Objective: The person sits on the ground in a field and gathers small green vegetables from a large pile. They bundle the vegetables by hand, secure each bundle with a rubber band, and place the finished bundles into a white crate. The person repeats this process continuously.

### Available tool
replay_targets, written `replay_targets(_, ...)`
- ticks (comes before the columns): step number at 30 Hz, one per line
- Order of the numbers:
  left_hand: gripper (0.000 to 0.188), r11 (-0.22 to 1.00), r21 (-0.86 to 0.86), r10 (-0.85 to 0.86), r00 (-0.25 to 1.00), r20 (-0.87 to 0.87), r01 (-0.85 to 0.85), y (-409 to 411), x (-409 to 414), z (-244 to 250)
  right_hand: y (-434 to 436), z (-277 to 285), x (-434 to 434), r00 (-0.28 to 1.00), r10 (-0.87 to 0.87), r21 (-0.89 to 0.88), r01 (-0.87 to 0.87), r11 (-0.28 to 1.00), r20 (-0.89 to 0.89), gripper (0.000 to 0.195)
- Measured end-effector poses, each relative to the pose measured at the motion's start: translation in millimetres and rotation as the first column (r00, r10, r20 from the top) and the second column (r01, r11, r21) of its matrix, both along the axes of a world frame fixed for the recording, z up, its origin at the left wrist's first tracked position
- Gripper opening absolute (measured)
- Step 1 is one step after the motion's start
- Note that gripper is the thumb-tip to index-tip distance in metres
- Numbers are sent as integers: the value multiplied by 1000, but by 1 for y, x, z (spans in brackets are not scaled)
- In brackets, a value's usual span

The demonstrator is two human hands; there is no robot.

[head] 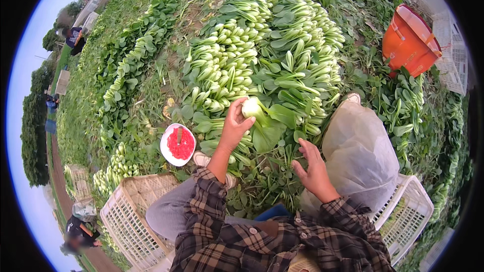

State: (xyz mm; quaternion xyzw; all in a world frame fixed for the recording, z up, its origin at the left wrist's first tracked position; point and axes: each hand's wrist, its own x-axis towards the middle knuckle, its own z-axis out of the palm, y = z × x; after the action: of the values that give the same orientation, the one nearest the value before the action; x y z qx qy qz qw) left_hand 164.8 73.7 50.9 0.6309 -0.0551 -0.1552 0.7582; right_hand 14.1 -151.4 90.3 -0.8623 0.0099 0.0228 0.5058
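Note:
My left hand point(237, 122) grips a head of bok choy point(252, 108) by its pale base, with the green leaves hanging to the right. Apart from it, my right hand point(312, 168) is held with fingers spread and nothing in them, just below the leaf tips. In front of me lie two long piles of bok choy, a left pile point(223, 60) and a right pile point(306, 45), bases and leaves overlapping. Left of my left hand sits a white bowl point(165, 146) of red ties or bands point(183, 149), with a knife handle point(179, 136) resting on them.
Plastic crates stand at my left point(132, 211) and right point(410, 211). Beyond my right knee is an orange bucket point(404, 43) beside a white crate point(452, 51). Another row of bok choy point(128, 68) runs along the left. Several people are at the far left, one person point(81, 232) lower down.

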Motion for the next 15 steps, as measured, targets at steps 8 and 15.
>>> replay_targets(8, 65, 910, -292, -373, 887, -271, 294, -74, -85, -1, -3, -34, 6, 986, -130, 308, 156, 938, -102, 64)
replay_targets(15, 41, 822, 568, 74, 985, -159, 30, 31, -35, -132, -39, -28, 58, 857, -250, 618, 502, 605, -452, 29)
